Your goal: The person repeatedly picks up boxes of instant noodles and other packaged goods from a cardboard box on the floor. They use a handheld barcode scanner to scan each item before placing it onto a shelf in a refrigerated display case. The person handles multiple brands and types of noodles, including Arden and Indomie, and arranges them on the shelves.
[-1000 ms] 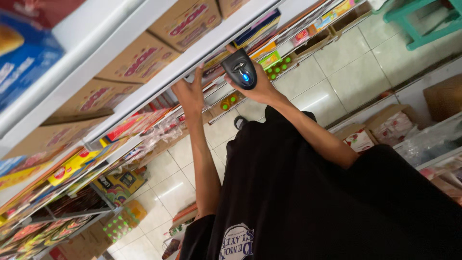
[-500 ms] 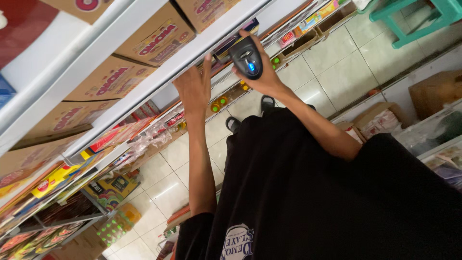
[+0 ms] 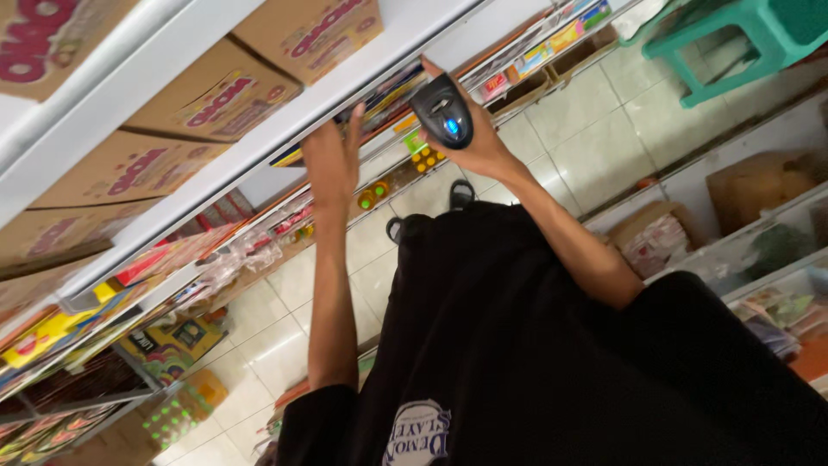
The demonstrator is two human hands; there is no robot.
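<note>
overhead, a white shelf edge runs from the lower left up toward the top middle of the frame, with brown cardboard boxes printed in pink lined up on the board above it. the right hand, just right of the top middle, is clamped around a black handheld scanner with a small blue light glowing on its face; the scanner sits close under the shelf edge. the left hand, a little left of it and apart from it, is open with fingers stretched up, its fingertips reaching behind the shelf edge among flat coloured packs; whether it grips one cannot be told. both bare arms rise from a black t-shirt with a white print that fills the lower right. lower shelves along the left hold red, yellow and clear snack packets. the floor is pale glossy tile, seen in the upper right and lower left. a green plastic stool stands in the upper right corner, and open cardboard boxes of wrapped goods line the right edge.
</note>
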